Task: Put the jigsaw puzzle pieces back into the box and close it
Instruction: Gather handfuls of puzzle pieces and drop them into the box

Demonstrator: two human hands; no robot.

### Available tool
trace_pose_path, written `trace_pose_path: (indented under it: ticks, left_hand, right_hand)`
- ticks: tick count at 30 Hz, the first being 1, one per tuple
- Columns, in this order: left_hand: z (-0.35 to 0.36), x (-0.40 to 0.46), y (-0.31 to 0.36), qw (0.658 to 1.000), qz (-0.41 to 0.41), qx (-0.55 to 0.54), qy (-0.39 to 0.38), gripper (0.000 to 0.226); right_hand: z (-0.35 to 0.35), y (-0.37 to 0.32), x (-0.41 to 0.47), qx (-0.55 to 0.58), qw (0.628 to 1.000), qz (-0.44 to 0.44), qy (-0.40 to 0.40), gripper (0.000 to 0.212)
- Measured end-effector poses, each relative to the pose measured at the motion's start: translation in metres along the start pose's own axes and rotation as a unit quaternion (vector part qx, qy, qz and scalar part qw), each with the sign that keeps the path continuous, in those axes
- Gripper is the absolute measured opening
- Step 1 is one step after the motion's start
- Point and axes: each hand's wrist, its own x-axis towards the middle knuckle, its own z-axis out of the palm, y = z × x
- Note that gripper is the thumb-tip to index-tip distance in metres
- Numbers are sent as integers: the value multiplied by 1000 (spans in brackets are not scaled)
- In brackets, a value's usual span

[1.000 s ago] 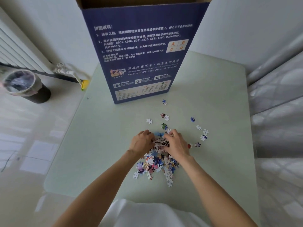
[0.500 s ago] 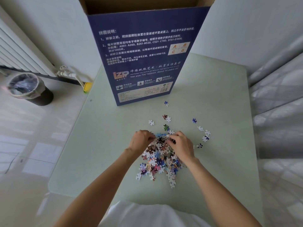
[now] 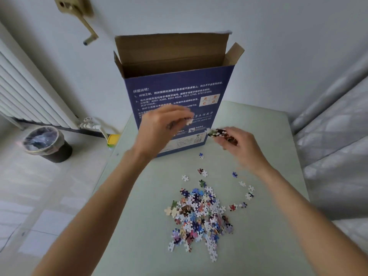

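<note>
The left hand (image 3: 159, 128) is motion-blurred; its fingertips smear together, and the pale pieces (image 3: 188, 120) it carries cannot be counted. It covers part of the printed text on the box (image 3: 179, 92). The box interior is in shadow, so its contents cannot be determined. The right hand (image 3: 237, 144) curls round a cluster of joined pieces (image 3: 218, 133), part of which is hidden behind the fingers. In the pile (image 3: 199, 214), overlapping pieces conceal those beneath. The tabletop (image 3: 268, 156) is cut off at the bottom edge. Both forearms run out of frame.
</note>
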Motion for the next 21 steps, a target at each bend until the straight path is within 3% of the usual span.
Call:
trace_pose_path:
  ticks: [3,5,9,13,17,21]
  left_hand:
    - [-36,62,4,995,25,37,88,16]
    - [-47,92,-1,994,14,51,97,16]
    - [-47,121,-23,994,-51,96,10,14]
    - [-43,118,-38,973,-119,169,-99,21]
    - [-45,111,-42,969,-149,165,-110,23]
    - [-48,102,-40,971,-144,163,-98,20]
  right_hand:
    - [-39,-35,49,0,998,-53,44,33]
    - [-57,-53,81,-19,995,-79,61,34]
    - [-78,-78,135,-58,989,-112,72,27]
    - [-76,-86,165,-197,965,-159,65,26]
    - [-66,-89,178,-316,929,-193,16,32]
    - [-57,-89,183,-326,921,-216,-5,32]
